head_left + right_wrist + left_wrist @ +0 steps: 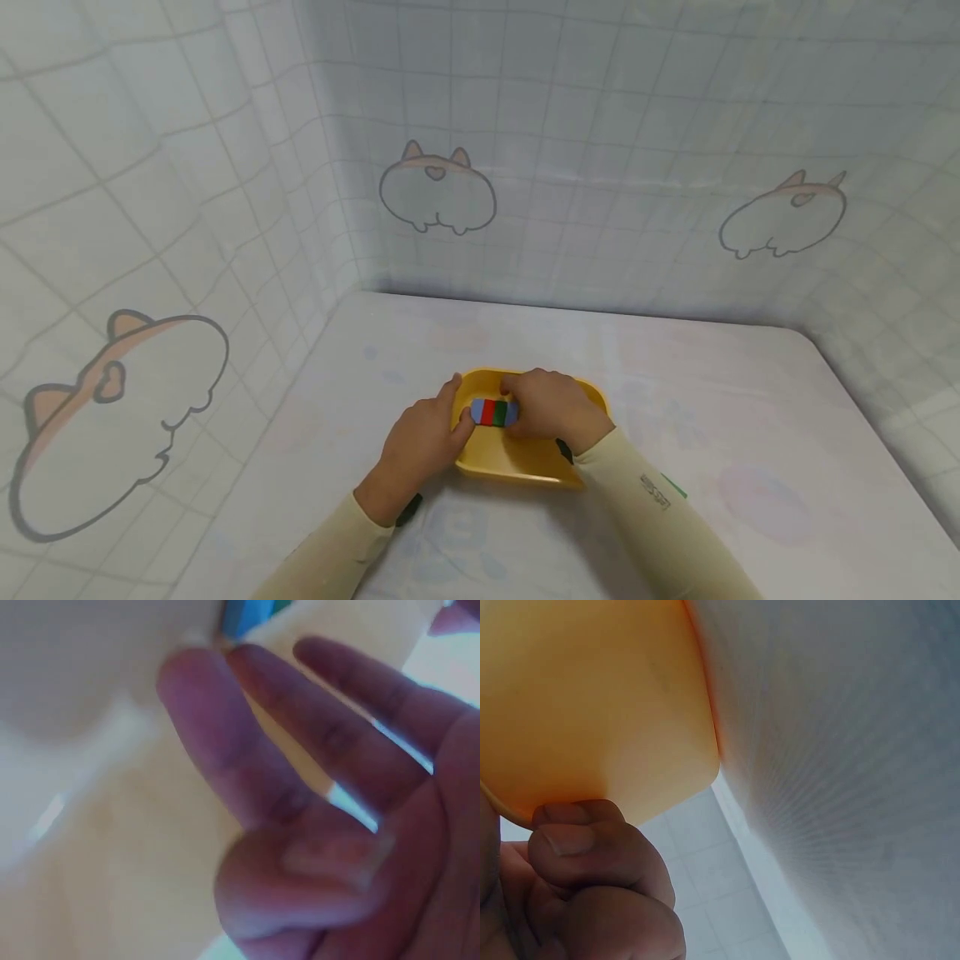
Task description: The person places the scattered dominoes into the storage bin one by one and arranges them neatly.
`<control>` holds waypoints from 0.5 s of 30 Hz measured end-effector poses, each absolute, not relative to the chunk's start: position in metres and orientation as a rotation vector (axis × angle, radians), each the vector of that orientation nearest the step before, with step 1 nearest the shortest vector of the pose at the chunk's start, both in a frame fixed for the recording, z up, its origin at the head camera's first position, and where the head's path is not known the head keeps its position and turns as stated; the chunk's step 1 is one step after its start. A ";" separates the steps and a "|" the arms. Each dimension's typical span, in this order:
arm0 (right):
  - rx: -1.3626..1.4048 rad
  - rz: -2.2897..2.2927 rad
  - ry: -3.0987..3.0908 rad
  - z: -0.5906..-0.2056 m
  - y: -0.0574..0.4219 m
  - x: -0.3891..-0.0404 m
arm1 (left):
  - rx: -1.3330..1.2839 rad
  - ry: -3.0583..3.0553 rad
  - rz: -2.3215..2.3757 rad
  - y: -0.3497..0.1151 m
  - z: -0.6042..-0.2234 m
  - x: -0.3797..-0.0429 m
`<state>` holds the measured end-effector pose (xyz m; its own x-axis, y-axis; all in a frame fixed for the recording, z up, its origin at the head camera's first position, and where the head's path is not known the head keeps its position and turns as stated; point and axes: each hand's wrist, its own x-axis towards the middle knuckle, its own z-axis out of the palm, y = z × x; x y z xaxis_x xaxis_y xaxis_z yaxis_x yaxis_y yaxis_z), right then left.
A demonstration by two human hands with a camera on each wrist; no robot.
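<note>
A yellow tray (517, 475) with rounded corners lies on the table. My left hand (422, 437) grips its left side, the thumb over the rim, while curled fingers (604, 859) press the outer wall (592, 697). Inside the tray is a short striped piece (493, 412), pale blue at both ends with red and green bands between. My left thumb tip is right at its left end. My right hand (551, 408) reaches into the tray at the piece's right end. In the right wrist view its fingers (225, 742) extend toward the blue and green piece (251, 615), the thumb apart.
A dark object (408, 510) shows beside my left wrist, and another dark patch (564, 450) shows beside my right wrist. A thin green edge (675, 485) sticks out past the right sleeve. Grid-patterned cloth walls (562, 250) stand behind and beside the pale table (712, 400).
</note>
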<state>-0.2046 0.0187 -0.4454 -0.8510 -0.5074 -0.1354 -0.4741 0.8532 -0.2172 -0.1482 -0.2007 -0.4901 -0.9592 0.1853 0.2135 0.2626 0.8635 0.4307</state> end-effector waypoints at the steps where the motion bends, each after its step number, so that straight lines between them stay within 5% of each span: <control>1: -0.761 -0.260 2.840 -0.444 0.020 -0.204 | -0.352 -2.869 -0.699 -0.200 -0.490 -0.148; 15: -0.931 -0.410 2.954 -0.404 0.069 -0.174 | -0.331 -2.893 -0.692 -0.199 -0.489 -0.147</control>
